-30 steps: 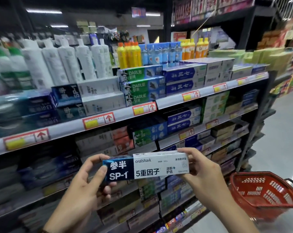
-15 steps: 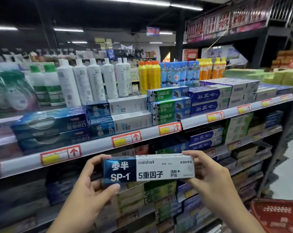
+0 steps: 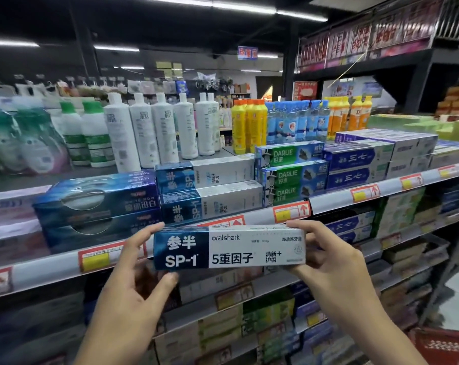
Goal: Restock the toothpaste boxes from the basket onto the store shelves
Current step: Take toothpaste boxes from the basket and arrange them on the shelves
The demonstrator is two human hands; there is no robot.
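As left hand point(image 3: 133, 283) and right hand point(image 3: 336, 262) pinch it, toothpaste box point(image 3: 229, 247) level

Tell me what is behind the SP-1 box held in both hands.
The shelf rail and a red price tag, mostly covered by the SP-1 box. Whatever else lies behind it is hidden.

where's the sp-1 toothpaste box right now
Head view, centre: the SP-1 box is held between left hand and right hand, just below the shelved SP-1 stack.
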